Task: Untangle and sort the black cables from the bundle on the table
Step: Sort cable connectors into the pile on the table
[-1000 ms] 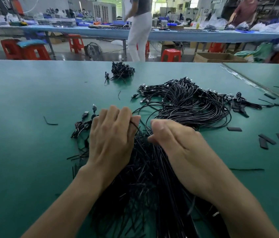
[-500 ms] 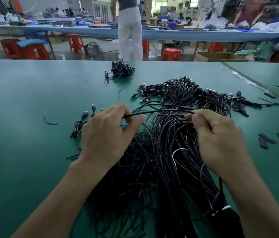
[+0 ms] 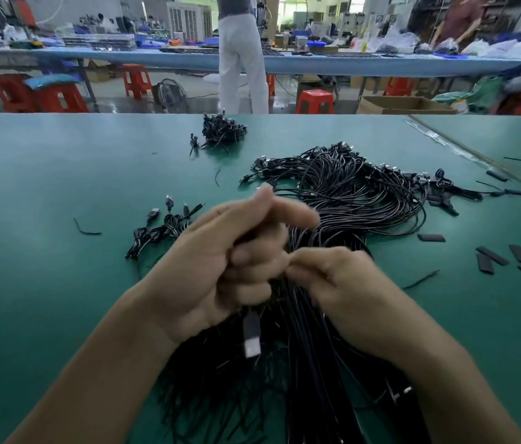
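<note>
A big bundle of black cables (image 3: 342,200) spreads over the green table (image 3: 44,283), running from the middle toward me. My left hand (image 3: 220,264) is raised above it, fingers curled round one black cable whose USB plug (image 3: 251,334) hangs below the palm. My right hand (image 3: 345,290) sits just to its right, fingertips pinching a cable next to the left hand's fingers. A small group of separated cables (image 3: 159,229) with plugs lies left of my hands. A small dark cable heap (image 3: 222,133) lies farther back.
Flat black sleeve pieces (image 3: 492,256) and short black offcuts (image 3: 87,230) lie scattered on the table at right and left. A table seam (image 3: 476,158) runs diagonally at far right. Beyond the table edge stand red stools, a long bench and two persons.
My hands, held apart with a cable stretched between them, have come together. The left hand has lifted and now holds a cable with its plug dangling.
</note>
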